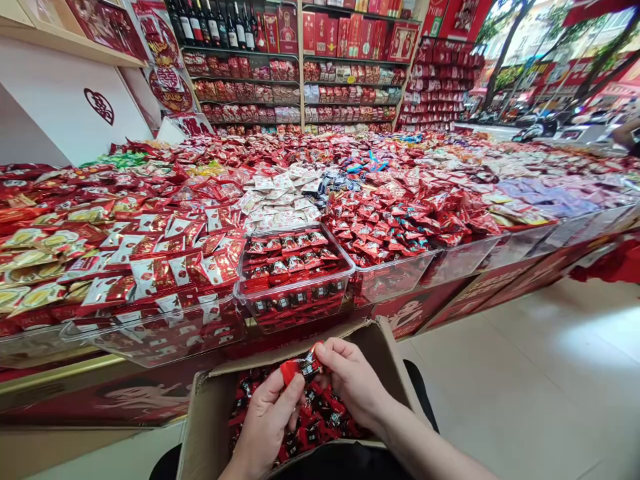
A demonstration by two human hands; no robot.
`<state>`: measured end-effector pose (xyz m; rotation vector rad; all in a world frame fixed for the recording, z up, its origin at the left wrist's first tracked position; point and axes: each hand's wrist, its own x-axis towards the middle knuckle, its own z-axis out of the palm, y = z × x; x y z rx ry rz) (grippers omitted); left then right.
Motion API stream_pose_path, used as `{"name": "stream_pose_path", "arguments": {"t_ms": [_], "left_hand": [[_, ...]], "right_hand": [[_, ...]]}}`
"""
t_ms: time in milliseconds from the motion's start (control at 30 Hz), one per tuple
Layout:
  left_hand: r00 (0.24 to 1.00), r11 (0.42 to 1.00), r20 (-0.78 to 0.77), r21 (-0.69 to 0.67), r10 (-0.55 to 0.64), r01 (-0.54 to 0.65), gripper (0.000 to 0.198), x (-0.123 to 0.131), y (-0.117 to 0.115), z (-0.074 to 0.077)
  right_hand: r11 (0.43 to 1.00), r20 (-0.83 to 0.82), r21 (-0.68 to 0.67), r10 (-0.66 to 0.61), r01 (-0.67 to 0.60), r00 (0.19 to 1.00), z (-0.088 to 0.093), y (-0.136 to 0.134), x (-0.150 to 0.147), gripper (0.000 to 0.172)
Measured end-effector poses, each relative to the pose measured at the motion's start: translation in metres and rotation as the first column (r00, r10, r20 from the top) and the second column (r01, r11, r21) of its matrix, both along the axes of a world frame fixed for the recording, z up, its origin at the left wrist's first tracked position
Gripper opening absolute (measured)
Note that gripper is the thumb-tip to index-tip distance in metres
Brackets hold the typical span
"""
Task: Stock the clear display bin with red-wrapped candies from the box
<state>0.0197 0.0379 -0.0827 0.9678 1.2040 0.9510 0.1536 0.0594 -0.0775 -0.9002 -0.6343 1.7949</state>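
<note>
A red and black twist-wrapped candy [309,365] is stretched between my two hands. My left hand [274,407] pinches its red left end between thumb and finger, and my right hand [353,377] pinches the other end. Both hands are over an open cardboard box [207,407] on my lap, which holds a heap of similar wrapped candies [313,420]. Beyond the box stands a clear plastic bin [295,287], where the same kind of candy lies in neat rows [290,257].
Red and white packets [150,267] fill the display to the left, and loose red packets [395,220] are heaped to the right. Clear bin walls [400,283] line the counter's front. Shelves [300,73] with bottles and red boxes rise behind. Pale floor tiles [525,380] lie at right.
</note>
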Motion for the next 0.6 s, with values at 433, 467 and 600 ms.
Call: {"name": "stream_pose_path", "arguments": {"t_ms": [433, 467, 600], "left_hand": [[0.681, 0.778, -0.593, 0.139, -0.430, 0.613, 0.030, -0.024, 0.001, 0.022], [0.633, 0.744, -0.640, 0.141, -0.435, 0.654, 0.031, -0.024, 0.002, 0.024], [0.460, 0.583, -0.758, 0.131, -0.462, 0.802, 0.030, -0.023, 0.004, 0.036]], "right_hand": [[0.931, 0.393, 0.215, 0.194, -0.295, 0.899, 0.001, -0.009, 0.026, 0.025], [0.910, 0.421, 0.229, 0.226, -0.344, 0.879, 0.003, -0.010, 0.027, 0.028], [0.713, 0.691, 0.404, 0.172, -0.573, 0.702, 0.022, -0.014, 0.033, 0.034]]}}
